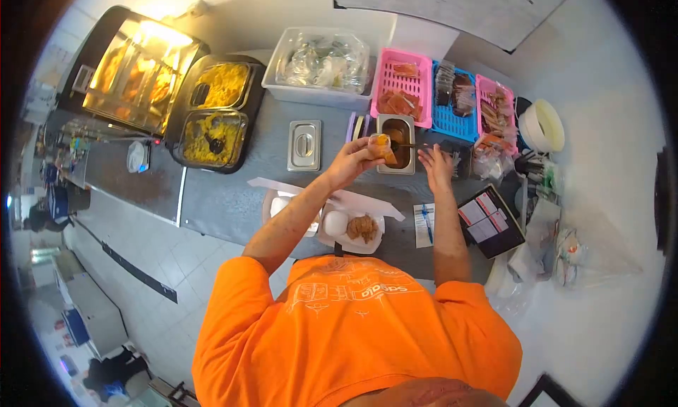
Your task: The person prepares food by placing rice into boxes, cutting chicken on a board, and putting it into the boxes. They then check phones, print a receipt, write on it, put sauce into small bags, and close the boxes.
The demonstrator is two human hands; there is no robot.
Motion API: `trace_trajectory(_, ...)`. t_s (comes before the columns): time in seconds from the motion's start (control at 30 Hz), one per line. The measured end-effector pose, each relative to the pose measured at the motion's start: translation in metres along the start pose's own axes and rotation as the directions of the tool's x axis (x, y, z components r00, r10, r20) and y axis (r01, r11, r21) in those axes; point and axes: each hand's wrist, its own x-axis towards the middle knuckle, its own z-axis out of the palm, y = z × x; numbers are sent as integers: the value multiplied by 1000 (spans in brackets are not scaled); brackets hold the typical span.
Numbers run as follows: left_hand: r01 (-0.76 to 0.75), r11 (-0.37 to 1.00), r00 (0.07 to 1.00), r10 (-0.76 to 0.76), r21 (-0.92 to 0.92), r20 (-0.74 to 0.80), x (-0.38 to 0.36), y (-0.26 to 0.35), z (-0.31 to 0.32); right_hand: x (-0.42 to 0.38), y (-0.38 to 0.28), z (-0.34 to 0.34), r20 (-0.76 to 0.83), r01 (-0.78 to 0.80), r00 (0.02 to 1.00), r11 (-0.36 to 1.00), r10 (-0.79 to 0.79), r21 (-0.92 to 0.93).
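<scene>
My left hand (pixel 349 162) is closed on a small clear bag (pixel 382 150) with orange sauce in it. The bag is over the near-left edge of a steel container (pixel 397 128) of brown sauce. A dark ladle handle (pixel 408 145) sticks out of this container towards my right hand (pixel 437 165). My right hand's fingers are spread beside the handle end; whether they touch it is hard to see. Below my forearms lie open white takeaway boxes (pixel 366 247) with round white mounds and a piece of fried chicken (pixel 362 228).
A steel lid (pixel 305 145) lies on the counter. Behind stand a clear bin of bags (pixel 321 90), pink (pixel 424 75) and blue (pixel 441 128) baskets of packets. Yellow food trays (pixel 248 117) and a lit warmer (pixel 99 99) are left; a tablet (pixel 514 232) and pen (pixel 426 222) right.
</scene>
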Motion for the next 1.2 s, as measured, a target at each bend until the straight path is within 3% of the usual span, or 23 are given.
trace_trajectory(0.07,-37,998,999,36,-57,-20,-16,7,14,-35,-24,22,-121,100,986,987,-116,-129)
trace_trajectory(0.1,-58,995,998,55,-83,-32,-23,10,20,-52,-34,33,-99,310,928,891,-360,-331)
trace_trajectory(0.17,-97,995,995,97,10,-6,-36,15,35,-87,-49,54,96,615,668,476,-738,-628)
trace_trajectory(0.2,-124,991,992,124,60,-10,-44,17,38,-104,-56,65,171,531,836,687,-522,-496)
trace_trajectory(0.23,-173,980,985,175,95,-9,-50,15,38,-120,-62,74,296,360,920,853,-257,-378)
trace_trajectory(0.27,-224,965,973,229,132,-17,-58,12,38,-137,-64,84,446,123,895,946,25,-300)
trace_trajectory(0.37,-341,904,933,360,259,-27,-94,23,39,-175,-66,111,661,-95,741,993,114,-65)
trace_trajectory(0.5,-376,836,887,450,398,-107,-158,35,35,-213,-67,144,817,-348,522,936,247,-61)
trace_trajectory(0.57,-414,827,843,506,381,-182,-193,37,31,-230,-48,160,817,-344,509,934,272,-97)
trace_trajectory(0.63,-457,551,593,774,698,-223,-224,34,18,-252,-30,180,794,-327,527,934,305,-141)
trace_trajectory(0.67,-413,387,442,877,825,-191,-239,35,9,-260,-18,190,821,-352,463,920,333,-175)
trace_trajectory(0.7,-398,187,198,973,898,-115,-254,39,-4,-267,-3,200,844,-373,397,904,360,-210)
trace_trajectory(0.73,-360,47,121,993,932,-3,-273,44,-18,-276,10,212,863,-392,329,887,384,-246)
trace_trajectory(0.77,-308,-93,51,992,947,114,-297,50,-34,-299,21,229,851,-374,356,893,386,-249)
trace_trajectory(0.8,-244,-229,-9,972,942,234,-324,61,-46,-315,31,247,851,-369,312,880,422,-300)
trace_trajectory(0.83,-137,-354,13,933,925,359,-352,72,-59,-331,41,264,849,-363,268,864,456,-349)
trace_trajectory(0.87,-136,-381,24,921,914,388,-380,84,-70,-351,52,282,842,-357,226,846,490,-397)
trace_trajectory(0.9,-137,-406,35,909,903,415,-406,95,-81,-375,57,305,831,-270,259,863,493,-428)
trace_trajectory(0.93,-135,-434,45,895,891,443,-434,107,-91,-390,66,327,844,-178,218,870,490,-460)
trace_trajectory(1.0,-47,-459,279,847,887,453,-498,126,-109,-420,86,369,859,6,124,865,497,-502)
trace_trajectory(1.1,112,-675,675,590,729,443,-576,152,-135,-473,120,421,871,512,77,731,485,-452)
trace_trajectory(1.13,120,-666,718,570,736,399,-597,161,-145,-486,132,437,872,666,49,635,486,-391)
trace_trajectory(1.2,115,-639,797,516,761,313,-630,177,-165,-515,163,464,910,785,-52,580,411,-217)
